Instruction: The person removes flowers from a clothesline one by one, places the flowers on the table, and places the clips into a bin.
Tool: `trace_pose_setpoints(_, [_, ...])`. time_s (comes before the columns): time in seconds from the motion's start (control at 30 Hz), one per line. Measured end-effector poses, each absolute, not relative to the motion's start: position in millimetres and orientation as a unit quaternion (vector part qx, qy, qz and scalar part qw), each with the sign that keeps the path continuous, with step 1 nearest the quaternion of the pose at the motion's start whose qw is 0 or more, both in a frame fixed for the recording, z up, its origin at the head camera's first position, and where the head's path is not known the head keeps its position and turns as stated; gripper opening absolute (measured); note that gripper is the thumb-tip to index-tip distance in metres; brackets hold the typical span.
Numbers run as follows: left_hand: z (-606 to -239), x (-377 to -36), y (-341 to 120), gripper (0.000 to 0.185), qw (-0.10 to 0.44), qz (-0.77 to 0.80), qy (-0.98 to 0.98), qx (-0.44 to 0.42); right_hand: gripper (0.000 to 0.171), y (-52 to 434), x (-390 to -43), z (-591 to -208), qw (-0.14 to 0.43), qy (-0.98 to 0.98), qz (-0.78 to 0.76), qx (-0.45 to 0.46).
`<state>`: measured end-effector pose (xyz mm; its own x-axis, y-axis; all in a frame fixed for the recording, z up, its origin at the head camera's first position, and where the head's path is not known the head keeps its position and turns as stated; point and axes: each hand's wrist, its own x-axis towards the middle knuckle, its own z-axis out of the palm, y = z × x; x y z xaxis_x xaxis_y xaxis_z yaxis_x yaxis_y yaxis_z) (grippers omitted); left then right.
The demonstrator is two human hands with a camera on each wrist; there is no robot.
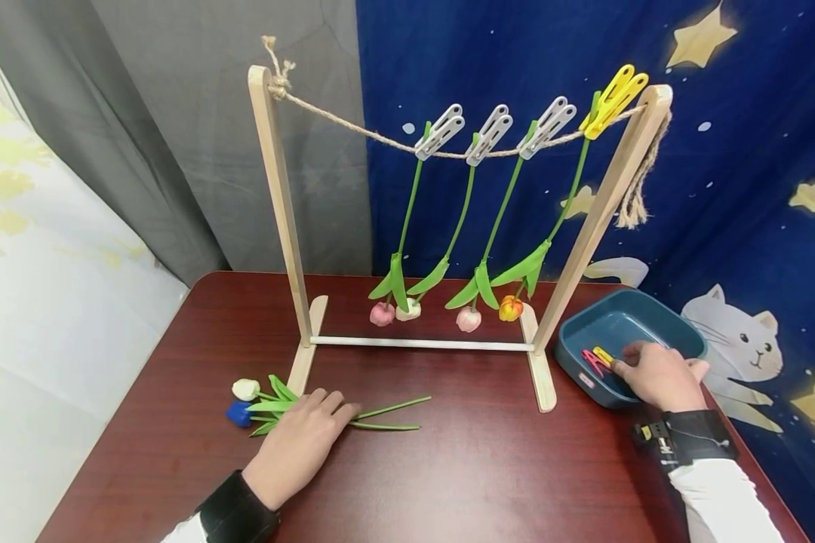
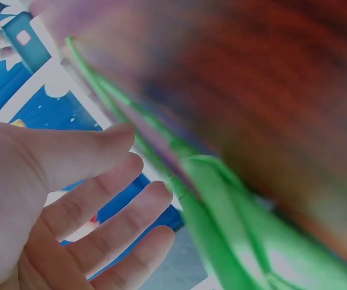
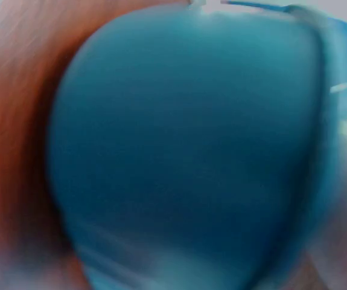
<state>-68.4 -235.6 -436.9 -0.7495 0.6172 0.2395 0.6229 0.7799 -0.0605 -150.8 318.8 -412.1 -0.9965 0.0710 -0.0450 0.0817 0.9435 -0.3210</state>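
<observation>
The right wrist view was a smear — only the tray [image 3: 179, 157] read, as a blue blur, with no clips or fingers to make out. In the left wrist view the stems [image 2: 221, 211] and table [image 2: 270, 78] were blurred too. From the head view, the left hand [image 1: 299, 441] covered the middle of the stems [image 1: 387, 411], and the right hand [image 1: 659, 375] hid its own fingertips and part of the clips [image 1: 599, 357] — its grip couldn't be told.

A left hand [image 1: 299, 441] rests on loose tulips [image 1: 272, 407] lying on a table [image 1: 448, 467]; the right hand [image 1: 659, 375] reaches into a blue tray [image 1: 584, 332] (holding clothespins [image 1: 598, 359]).
</observation>
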Motion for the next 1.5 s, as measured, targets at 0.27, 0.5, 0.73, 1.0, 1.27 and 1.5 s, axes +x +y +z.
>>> trace_pose_setpoints(0.27, [-410.8, -69.5, -232.9, 0.046, 0.13, -0.091, -0.939, -0.305, 0.04, 289.1, -136.0, -365.9, -0.069, 0.986, -0.149, -0.005])
trace_pose_setpoints(0.5, [-389.1, -79.6, -226.5, 0.053, 0.18, -0.177, -0.927, -0.279, 0.032, 247.7, -119.0, -301.3, -0.164, 0.972, -0.15, -0.081])
trace_pose_setpoints(0.73, [-361.9, -92.5, -216.1, 0.058, 0.238, -0.271, -0.899, -0.249, 0.026, 200.9, -108.6, -236.5, -0.26, 0.937, -0.154, -0.174])
trace_pose_setpoints(1.0, [-330.5, -116.1, -198.8, 0.06, 0.27, -0.349, -0.869, -0.226, 0.032, 146.7, -112.8, -173.2, -0.346, 0.886, -0.151, -0.27])
trace_pose_setpoints(1.27, [-309.8, -142.0, -176.4, 0.054, 0.285, -0.423, -0.832, -0.217, 0.042, 99.5, -139.4, -128.2, -0.354, 0.872, -0.118, -0.316])
trace_pose_setpoints(1.5, [-295.4, -162.7, -156.1, 0.055, 0.279, -0.483, -0.803, -0.21, 0.051, 70.8, -168.0, -109.7, -0.276, 0.909, -0.087, -0.301])
